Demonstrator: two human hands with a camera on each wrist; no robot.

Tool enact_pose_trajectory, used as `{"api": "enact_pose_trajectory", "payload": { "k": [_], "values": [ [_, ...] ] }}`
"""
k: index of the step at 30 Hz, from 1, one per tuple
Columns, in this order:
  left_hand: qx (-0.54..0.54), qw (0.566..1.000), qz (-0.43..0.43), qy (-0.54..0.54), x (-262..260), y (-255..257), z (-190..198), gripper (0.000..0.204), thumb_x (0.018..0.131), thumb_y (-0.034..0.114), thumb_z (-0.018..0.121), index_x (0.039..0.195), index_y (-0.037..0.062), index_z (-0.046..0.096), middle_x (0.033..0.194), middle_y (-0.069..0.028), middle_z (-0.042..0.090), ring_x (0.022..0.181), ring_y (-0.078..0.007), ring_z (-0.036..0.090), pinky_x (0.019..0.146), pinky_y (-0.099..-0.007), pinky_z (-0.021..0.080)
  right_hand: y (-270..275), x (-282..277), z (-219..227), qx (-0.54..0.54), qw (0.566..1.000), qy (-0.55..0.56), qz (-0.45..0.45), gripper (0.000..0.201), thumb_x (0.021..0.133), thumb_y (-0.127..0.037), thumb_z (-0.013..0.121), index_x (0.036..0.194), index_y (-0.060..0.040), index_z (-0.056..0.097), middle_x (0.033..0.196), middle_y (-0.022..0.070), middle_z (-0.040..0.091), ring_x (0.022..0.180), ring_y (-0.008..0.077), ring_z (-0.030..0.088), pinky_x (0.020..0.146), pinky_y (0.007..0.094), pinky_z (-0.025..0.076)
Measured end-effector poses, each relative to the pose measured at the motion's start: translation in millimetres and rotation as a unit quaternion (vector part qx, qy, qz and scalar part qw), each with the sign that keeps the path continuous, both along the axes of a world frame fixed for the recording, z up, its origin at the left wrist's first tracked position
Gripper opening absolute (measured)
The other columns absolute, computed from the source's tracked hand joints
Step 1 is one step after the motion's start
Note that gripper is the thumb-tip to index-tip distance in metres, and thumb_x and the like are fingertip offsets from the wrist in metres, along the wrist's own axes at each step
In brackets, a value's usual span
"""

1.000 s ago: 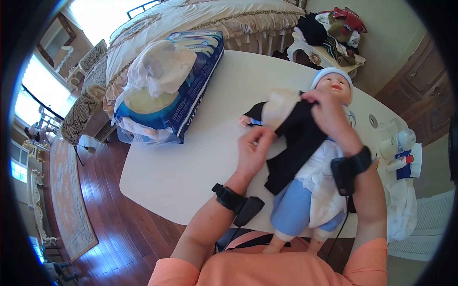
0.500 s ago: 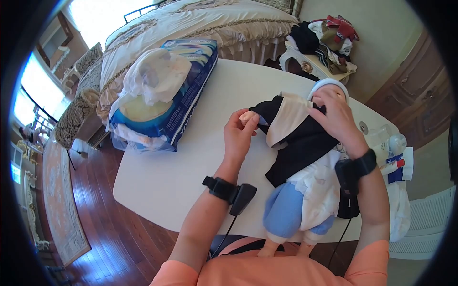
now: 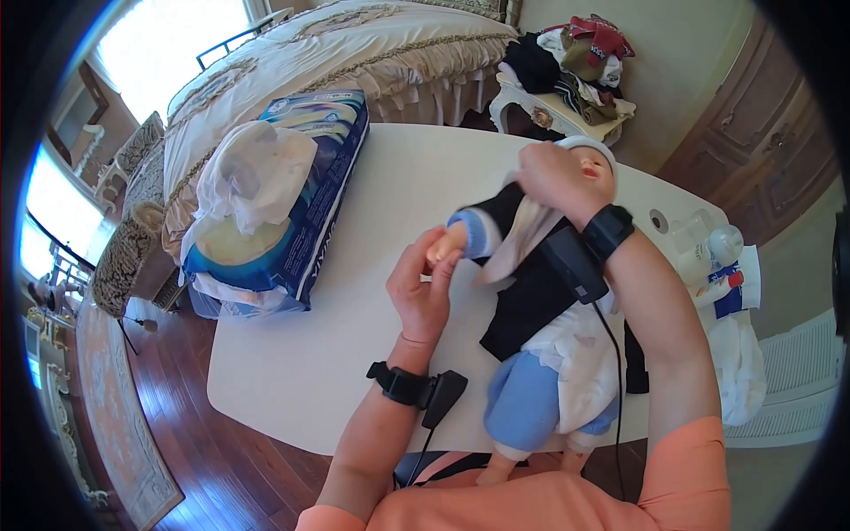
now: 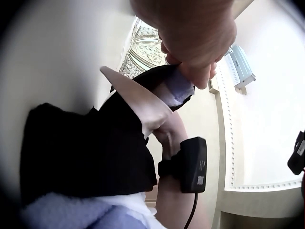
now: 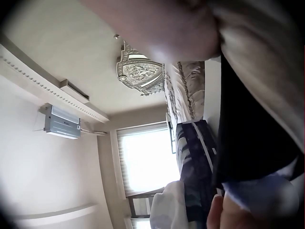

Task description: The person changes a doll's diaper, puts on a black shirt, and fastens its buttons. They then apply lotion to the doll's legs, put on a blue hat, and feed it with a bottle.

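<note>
A baby doll [image 3: 593,165] in a pale cap, white top and blue trousers lies on its back on the white table [image 3: 292,372]. Across its chest lies a black garment [image 3: 531,305] with a cream panel [image 3: 522,232]. My left hand [image 3: 421,288] pinches the doll's small hand [image 3: 447,243], whose blue fluffy cuff [image 3: 478,232] pokes out of the black sleeve. Up by the doll's shoulder, my right hand [image 3: 562,184] grips the garment's edge, fingertips mostly hidden. In the left wrist view the cuff [image 4: 178,90] shows below my left hand [image 4: 190,38].
A blue diaper pack [image 3: 323,195] with a crumpled white cloth [image 3: 252,173] on top stands at the table's left. Baby bottles [image 3: 722,248] and a red-capped tube [image 3: 719,290] stand at the right edge, near a white diaper [image 3: 737,363]. Clothes [image 3: 575,62] are heaped on a small stand behind.
The left hand has moved from the garment's edge to the doll's hand and drawn the arm outward, showing more blue cuff. My right hand has shifted left across the doll's shoulder.
</note>
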State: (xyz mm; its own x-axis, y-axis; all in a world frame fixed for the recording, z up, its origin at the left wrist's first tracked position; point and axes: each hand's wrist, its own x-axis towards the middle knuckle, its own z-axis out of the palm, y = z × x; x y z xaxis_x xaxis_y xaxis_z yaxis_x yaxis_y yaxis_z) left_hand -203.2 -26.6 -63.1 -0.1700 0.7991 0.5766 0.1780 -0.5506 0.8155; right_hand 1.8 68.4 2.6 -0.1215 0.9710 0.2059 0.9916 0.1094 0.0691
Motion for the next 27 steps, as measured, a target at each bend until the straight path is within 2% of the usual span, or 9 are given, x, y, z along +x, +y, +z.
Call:
{"api": "enact_pose_trajectory", "payload": {
  "k": [2, 4, 8, 11, 13, 14, 18, 24, 27],
  "values": [
    [-0.037, 0.999, 0.003, -0.013, -6.3, 3.2, -2.1, 0.025, 0.078, 0.014, 0.064, 0.099, 0.0022, 0.059, 0.08, -0.0053, 0.06, 0.063, -0.0083, 0.052, 0.058, -0.0205, 0.042, -6.5, 21.0, 4.6, 0.048, 0.999, 0.001, -0.023, 0.017, 0.069, -0.019, 0.058, 0.068, -0.0023, 0.061, 0.074, 0.0169, 0.059, 0.071, 0.0334, 0.058, 0.063, 0.0408, 0.046],
    [-0.075, 0.989, -0.029, -0.121, -7.5, 12.5, -10.3, 0.029, 0.083, 0.02, 0.058, 0.105, 0.0017, 0.054, 0.078, -0.0001, 0.057, 0.066, -0.0057, 0.051, 0.057, -0.0179, 0.04, -13.3, 23.5, 13.1, 0.096, 0.994, 0.001, -0.044, 0.013, 0.069, -0.016, 0.058, 0.067, -0.0032, 0.06, 0.072, 0.0165, 0.059, 0.07, 0.0335, 0.057, 0.063, 0.0419, 0.046],
    [-0.117, 0.976, -0.034, -0.178, -11.6, 22.9, -18.5, 0.029, 0.085, 0.023, 0.055, 0.106, 0.0026, 0.053, 0.073, 0.0006, 0.054, 0.062, -0.0041, 0.047, 0.053, -0.0165, 0.036, -47.5, 12.1, 23.2, 0.049, 0.998, -0.018, 0.019, 0.013, 0.065, -0.012, 0.063, 0.07, -0.0038, 0.055, 0.074, 0.0133, 0.057, 0.074, 0.0316, 0.057, 0.064, 0.0408, 0.045],
    [-0.133, 0.973, -0.039, -0.184, -15.1, 26.5, -21.7, 0.029, 0.086, 0.024, 0.054, 0.105, 0.0027, 0.053, 0.07, 0.0003, 0.052, 0.058, -0.0034, 0.044, 0.05, -0.016, 0.034, -72.9, 8.4, 30.6, 0.077, 0.996, 0.032, 0.02, 0.019, 0.065, -0.015, 0.065, 0.075, -0.0048, 0.053, 0.078, 0.0117, 0.056, 0.075, 0.031, 0.056, 0.064, 0.0401, 0.044],
    [-0.152, 0.968, -0.043, -0.194, -15.2, 27.7, -21.7, 0.029, 0.086, 0.024, 0.054, 0.105, 0.0028, 0.053, 0.069, 0.0002, 0.052, 0.056, -0.0033, 0.043, 0.05, -0.016, 0.034, -88.6, 8.1, 35.1, 0.16, 0.977, 0.098, 0.103, 0.027, 0.062, -0.018, 0.068, 0.085, -0.0086, 0.057, 0.083, 0.0108, 0.058, 0.077, 0.0275, 0.056, 0.066, 0.0368, 0.045],
    [-0.166, 0.964, -0.045, -0.204, -15.4, 27.9, -21.7, 0.029, 0.086, 0.024, 0.054, 0.104, 0.0028, 0.053, 0.068, 0.0001, 0.052, 0.055, -0.0032, 0.042, 0.049, -0.016, 0.033, -101.2, 2.9, 38.7, 0.154, 0.978, 0.098, 0.104, 0.027, 0.062, -0.018, 0.068, 0.085, -0.0086, 0.057, 0.083, 0.0108, 0.058, 0.077, 0.0275, 0.056, 0.066, 0.0368, 0.045],
    [-0.158, 0.965, -0.047, -0.206, -15.0, 30.2, -23.1, 0.029, 0.086, 0.025, 0.054, 0.104, 0.0031, 0.053, 0.068, 0.0003, 0.052, 0.054, -0.003, 0.042, 0.049, -0.0159, 0.033, -142.7, -32.3, 33.3, 0.035, 0.94, 0.113, 0.32, 0.031, 0.062, -0.022, 0.07, 0.084, -0.0058, 0.055, 0.091, 0.0096, 0.054, 0.08, 0.0264, 0.054, 0.069, 0.0359, 0.044],
    [-0.144, 0.966, -0.045, -0.209, -22.5, 34.8, -21.8, 0.028, 0.086, 0.026, 0.054, 0.103, 0.0039, 0.054, 0.067, 0.0015, 0.051, 0.054, -0.0028, 0.042, 0.049, -0.0159, 0.033, -141.3, -35.3, 23.5, -0.137, 0.975, -0.007, 0.175, 0.027, 0.065, -0.019, 0.068, 0.086, -0.0043, 0.057, 0.085, 0.0111, 0.057, 0.074, 0.0277, 0.058, 0.063, 0.0385, 0.045],
    [-0.155, 0.955, -0.038, -0.25, -33.1, 41.5, -28.3, 0.026, 0.085, 0.023, 0.055, 0.101, 0.0037, 0.054, 0.069, 0.0016, 0.051, 0.056, -0.0029, 0.042, 0.047, -0.016, 0.033, -161.6, -13.8, 47.1, -0.148, 0.94, 0.175, 0.254, 0.011, 0.069, -0.01, 0.063, 0.075, -0.002, 0.058, 0.069, 0.011, 0.059, 0.068, 0.0235, 0.059, 0.06, 0.0341, 0.045]
  ]
}}
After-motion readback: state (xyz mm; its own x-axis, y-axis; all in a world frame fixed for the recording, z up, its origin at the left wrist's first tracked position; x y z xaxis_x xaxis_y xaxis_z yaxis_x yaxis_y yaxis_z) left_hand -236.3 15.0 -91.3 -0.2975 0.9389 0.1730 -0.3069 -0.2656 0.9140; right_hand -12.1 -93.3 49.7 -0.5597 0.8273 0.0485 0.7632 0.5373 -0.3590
